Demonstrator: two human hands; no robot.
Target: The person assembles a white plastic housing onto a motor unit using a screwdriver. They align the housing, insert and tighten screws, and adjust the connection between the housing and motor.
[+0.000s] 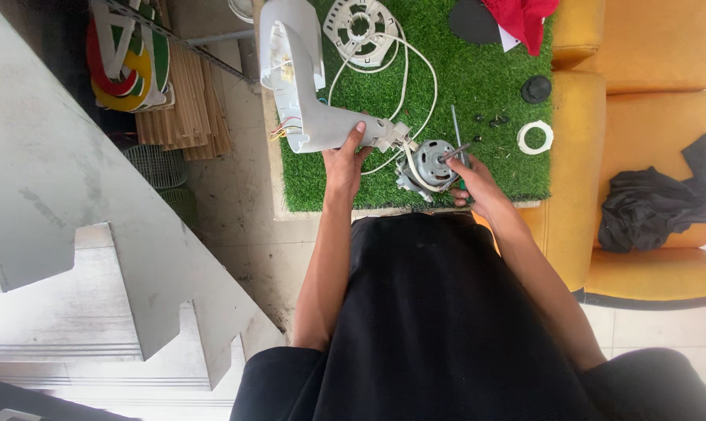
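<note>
Left fingers (353, 144) grip housing (306, 117).

It looks like a small home repair corner rather than a proper workshop: a counter (493, 78) covered in green fake grass carries a stripped fan motor (431, 164), loose screws (493, 121) and plastic parts beside yellow sofas (657, 47) on a tiled floor (236, 203).

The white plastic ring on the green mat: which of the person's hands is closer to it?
Right. The right hand sits by the fan motor, a short way left of the white ring. The left hand grips the white fan housing, farther left.
</note>
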